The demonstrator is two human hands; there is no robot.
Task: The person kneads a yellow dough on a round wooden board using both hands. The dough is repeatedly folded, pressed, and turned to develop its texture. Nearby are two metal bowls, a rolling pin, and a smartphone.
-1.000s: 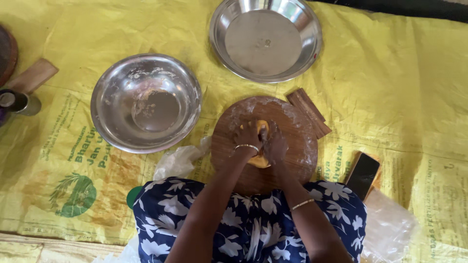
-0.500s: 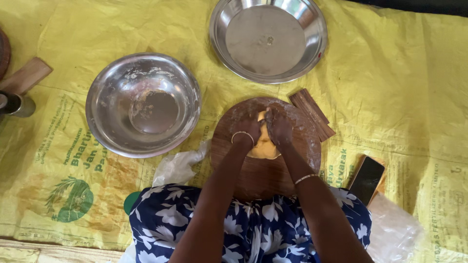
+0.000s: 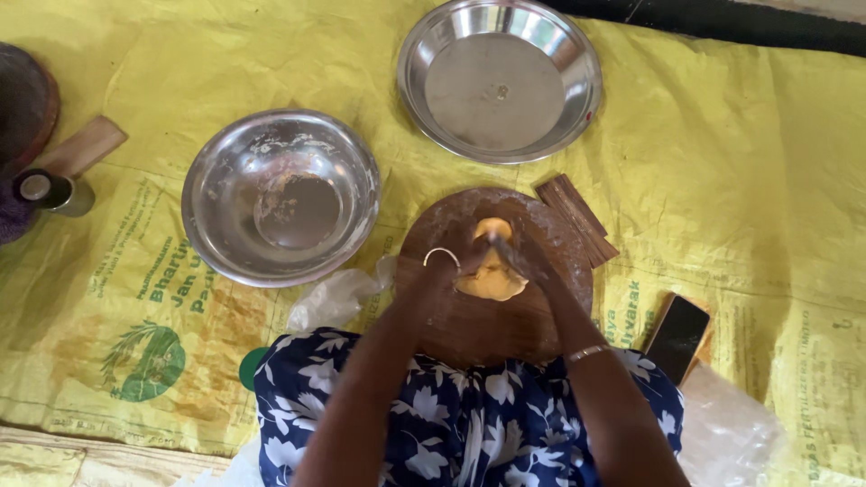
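Left hand (image 3: pixel 439 275) and right hand (image 3: pixel 523 257) are gripping yellow dough (image 3: pixel 492 275) (flattened, lumpy) over round wooden board (image 3: pixel 469 329).

I sit on the floor in a simple home cooking place. A yellow woven sack sheet (image 3: pixel 740 144) covers the floor under me. On it stand a steel bowl (image 3: pixel 280 197), a steel plate (image 3: pixel 501 78) and a round wooden board (image 3: pixel 492 316), where yellow dough (image 3: pixel 492 275) lies.
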